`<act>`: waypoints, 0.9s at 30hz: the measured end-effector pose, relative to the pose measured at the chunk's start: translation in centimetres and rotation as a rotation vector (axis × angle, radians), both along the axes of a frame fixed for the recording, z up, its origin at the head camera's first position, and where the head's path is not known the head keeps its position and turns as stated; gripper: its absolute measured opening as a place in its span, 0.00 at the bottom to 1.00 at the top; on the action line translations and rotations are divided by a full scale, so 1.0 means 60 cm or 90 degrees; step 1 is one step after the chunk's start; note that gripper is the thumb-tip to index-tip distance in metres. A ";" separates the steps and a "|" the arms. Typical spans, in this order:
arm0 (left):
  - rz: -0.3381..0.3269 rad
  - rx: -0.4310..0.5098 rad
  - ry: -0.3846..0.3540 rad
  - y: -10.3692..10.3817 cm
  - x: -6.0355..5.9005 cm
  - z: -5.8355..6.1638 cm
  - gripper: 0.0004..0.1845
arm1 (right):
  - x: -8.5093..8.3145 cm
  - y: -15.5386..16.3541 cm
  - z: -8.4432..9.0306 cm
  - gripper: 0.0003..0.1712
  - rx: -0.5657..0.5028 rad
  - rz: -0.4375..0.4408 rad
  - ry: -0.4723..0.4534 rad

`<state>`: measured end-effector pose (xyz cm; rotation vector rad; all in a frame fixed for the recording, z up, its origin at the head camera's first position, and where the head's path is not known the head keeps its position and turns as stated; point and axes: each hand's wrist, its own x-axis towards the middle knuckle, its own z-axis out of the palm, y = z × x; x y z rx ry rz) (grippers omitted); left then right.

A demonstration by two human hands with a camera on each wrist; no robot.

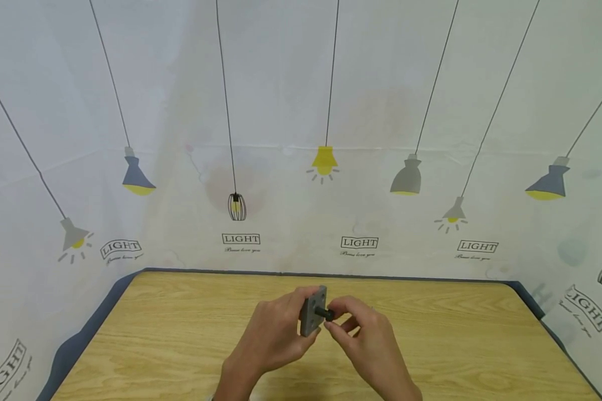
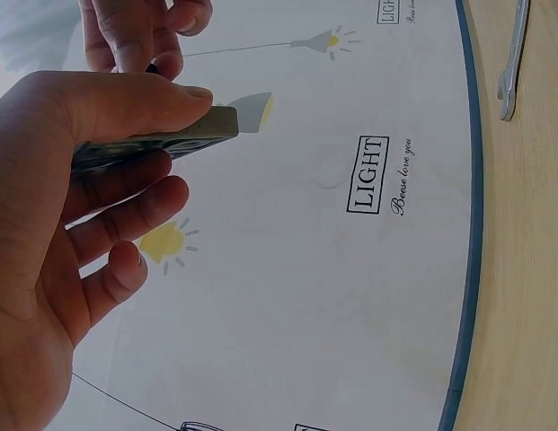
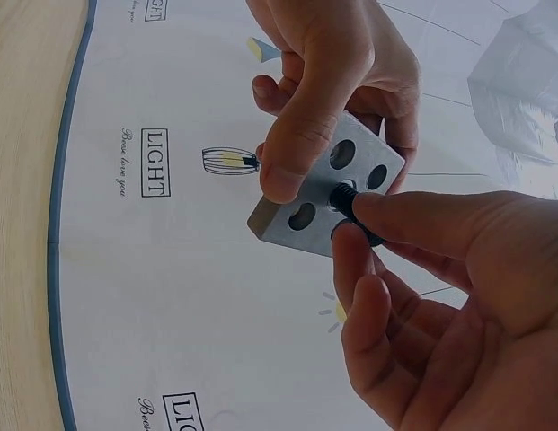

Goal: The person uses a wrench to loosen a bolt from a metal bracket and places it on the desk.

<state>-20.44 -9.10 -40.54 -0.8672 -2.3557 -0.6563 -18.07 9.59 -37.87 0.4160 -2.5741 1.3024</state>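
Observation:
My left hand [image 1: 280,328] grips a grey metal plate [image 1: 311,313] by its edges, thumb on one side and fingers on the other. In the right wrist view the plate [image 3: 287,226] shows several round holes. A black threaded bolt [image 3: 347,201] stands out of a hole near the plate's middle, its tip hidden in the hole. The thumb and fingertips of my right hand [image 1: 365,328] pinch the bolt's head [image 1: 329,315]. Both hands are raised above the wooden table. The left wrist view shows the plate [image 2: 226,123] edge-on between left thumb and fingers.
A wooden table [image 1: 180,312] with a dark blue edge lies below. A metal wrench [image 2: 510,85] rests on it in the left wrist view. White sheeting [image 1: 281,83] printed with lamps surrounds the back and sides.

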 end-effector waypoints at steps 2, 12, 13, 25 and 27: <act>0.001 -0.001 0.002 0.000 0.000 0.000 0.37 | 0.000 -0.001 0.000 0.14 0.002 -0.004 0.002; 0.009 -0.005 0.001 -0.001 0.000 0.001 0.37 | 0.002 -0.002 0.000 0.17 -0.032 -0.008 -0.045; 0.008 -0.004 0.000 0.000 0.000 0.001 0.37 | 0.003 -0.002 -0.001 0.16 -0.036 -0.010 -0.048; 0.008 -0.008 0.002 0.001 0.000 0.001 0.38 | 0.000 -0.003 -0.001 0.08 -0.043 -0.019 -0.088; 0.009 -0.008 0.002 0.001 0.000 0.001 0.38 | 0.000 -0.003 -0.001 0.07 -0.040 -0.019 -0.083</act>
